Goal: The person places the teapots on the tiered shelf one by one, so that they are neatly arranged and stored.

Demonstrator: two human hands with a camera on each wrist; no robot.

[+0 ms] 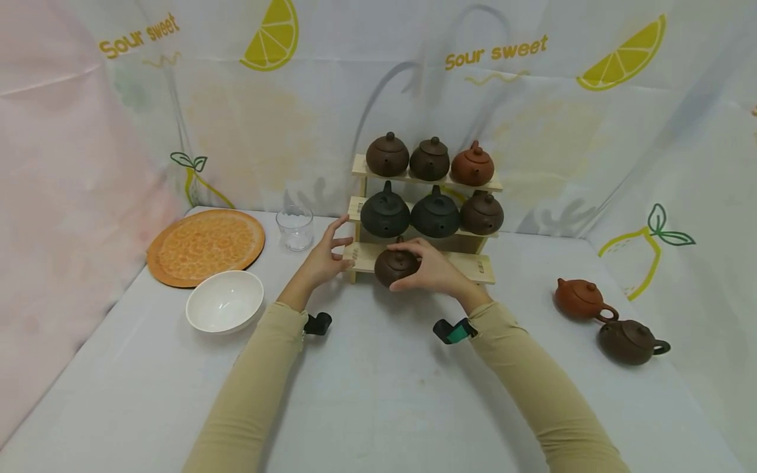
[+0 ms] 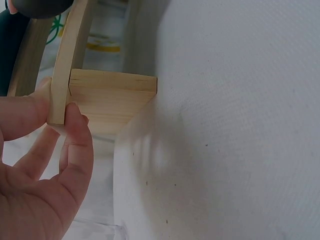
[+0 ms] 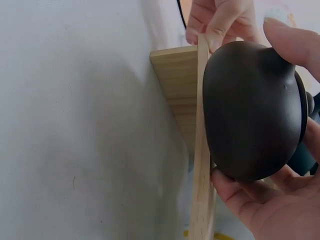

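i have the right hand (image 1: pixel 434 272) curled round a dark brown teapot (image 1: pixel 395 266), thumb on one side and fingers under the other, at the left part of the lowest shelf of the wooden rack (image 1: pixel 473 265). from the right wrist view the pot's belly (image 3: pixel 252 110) sits right against the shelf's front edge, and i cannot tell whether it rests on the shelf. the left hand (image 1: pixel 324 257) pinches the rack's left end, thumb (image 2: pixel 75 140) and a finger clamped on the thin board edge (image 2: pixel 60 95).

to do this well, i judge the pot should go in level and land flat on the board, clear of the black pots on the shelf above, while the left hand braces the light rack against tipping or sliding on the cloth.

the pot is matte unglazed clay, round and squat, smooth enough to slip if held loosely. the rack is pale raw wood, three stepped shelves with square edges; six clay pots fill the upper two. right of the rack two more teapots (image 1: pixel 609 322) sit on the white textured tablecloth (image 1: pixel 378 394). left of it stand a clear glass cup (image 1: pixel 294 226), a glossy white bowl (image 1: pixel 225 301) and a flat round orange plate (image 1: pixel 206 246).
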